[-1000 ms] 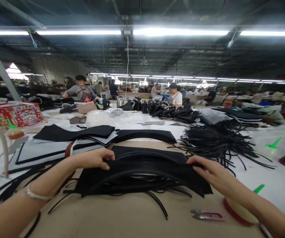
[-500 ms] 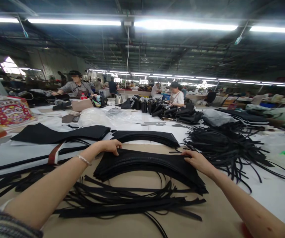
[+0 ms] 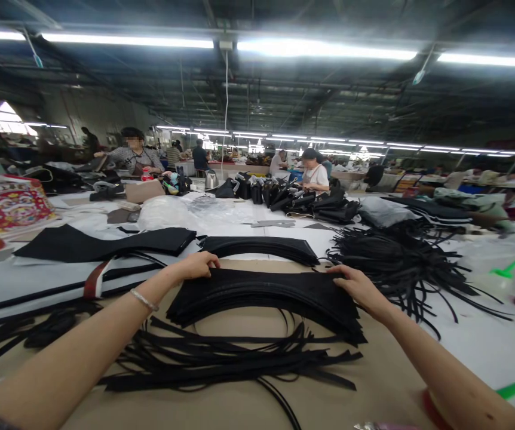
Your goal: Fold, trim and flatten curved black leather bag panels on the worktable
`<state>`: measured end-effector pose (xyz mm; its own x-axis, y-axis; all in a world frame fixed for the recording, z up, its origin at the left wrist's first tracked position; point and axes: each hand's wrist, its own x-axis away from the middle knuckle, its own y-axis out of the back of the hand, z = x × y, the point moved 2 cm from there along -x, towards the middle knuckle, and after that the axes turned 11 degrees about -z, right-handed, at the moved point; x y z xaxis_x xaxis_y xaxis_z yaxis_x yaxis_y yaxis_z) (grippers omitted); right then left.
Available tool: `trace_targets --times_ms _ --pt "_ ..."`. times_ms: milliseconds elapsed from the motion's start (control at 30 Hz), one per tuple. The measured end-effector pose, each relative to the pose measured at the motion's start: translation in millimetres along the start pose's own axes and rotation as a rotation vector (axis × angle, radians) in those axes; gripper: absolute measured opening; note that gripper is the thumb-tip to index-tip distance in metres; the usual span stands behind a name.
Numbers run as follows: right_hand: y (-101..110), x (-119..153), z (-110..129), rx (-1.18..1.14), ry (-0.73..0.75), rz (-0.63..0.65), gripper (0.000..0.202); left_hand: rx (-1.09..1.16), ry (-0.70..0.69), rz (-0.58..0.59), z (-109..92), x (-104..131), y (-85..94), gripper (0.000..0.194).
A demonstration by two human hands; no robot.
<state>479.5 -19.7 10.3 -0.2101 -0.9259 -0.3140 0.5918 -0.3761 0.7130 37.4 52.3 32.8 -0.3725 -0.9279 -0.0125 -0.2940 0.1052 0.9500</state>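
A stack of black curved fabric pieces [image 3: 264, 288] lies in front of me on the brown board [image 3: 396, 388], its arched edge facing me. My left hand [image 3: 200, 265] is closed on the stack's far left corner, fingertips bent over the edge. At the far right corner, my right hand [image 3: 351, 285] pinches the stack between thumb and fingers. Just beyond sits a second stack of curved black pieces [image 3: 260, 246]. Nearer to me, loose black strips [image 3: 221, 364] lie in a tangle under the arch.
To the right is a big heap of black strips [image 3: 387, 257]. Large black panels [image 3: 105, 243] and a red printed box [image 3: 9, 203] are at the left. Black bags [image 3: 279, 192] stand farther back, and co-workers sit beyond. A green-tipped bottle [image 3: 506, 272] is at the right.
Both hands stay at the stack's far corners, and the right fingers have shifted slightly. The whole view has moved a little to the right, bringing more of the lower right corner into sight.
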Motion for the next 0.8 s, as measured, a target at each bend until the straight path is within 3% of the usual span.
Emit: trace_targets --times_ms 200,400,533,667,800 --pt "5 -1 7 -0.038 -0.014 -0.031 0.041 0.047 0.003 0.038 3 2 5.8 0.047" --pt "-9 -2 -5 0.184 -0.011 -0.029 0.037 0.004 -0.010 0.012 -2 5 -1.7 0.053" --pt "-14 9 -9 0.305 0.030 -0.022 0.040 -0.058 0.013 -0.067 -7 21 -0.6 0.057" --pt "-7 33 5 0.419 0.169 -0.114 0.043 -0.058 0.021 -0.172 -17 67 7.2 0.059" --pt "-1 89 41 0.394 0.444 -0.204 0.042 -0.017 0.044 -0.281 -34 161 -0.3 0.046"
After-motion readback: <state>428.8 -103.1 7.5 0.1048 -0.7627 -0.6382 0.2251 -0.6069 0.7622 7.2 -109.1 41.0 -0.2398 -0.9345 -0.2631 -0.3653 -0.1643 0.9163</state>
